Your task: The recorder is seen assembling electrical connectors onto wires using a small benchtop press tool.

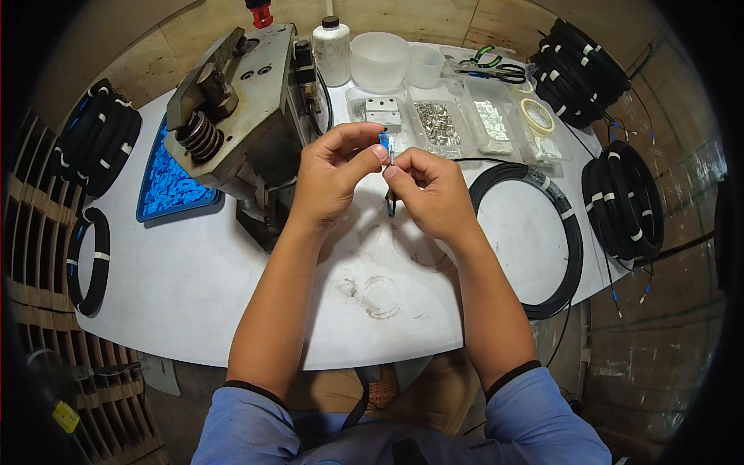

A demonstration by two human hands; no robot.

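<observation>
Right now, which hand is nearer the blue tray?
Left. The left hand is to the right of the blue tray, past the press; the right hand is farther right.

We saw that the machine (271,74) was of worn metal, the worktop (178,287) smooth and matt, the held connector (383,139) plastic, the terminals (438,124) shiny metal.

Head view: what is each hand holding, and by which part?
Left hand: blue piece, by its side. Right hand: silvery piece, by its lower end.
</observation>
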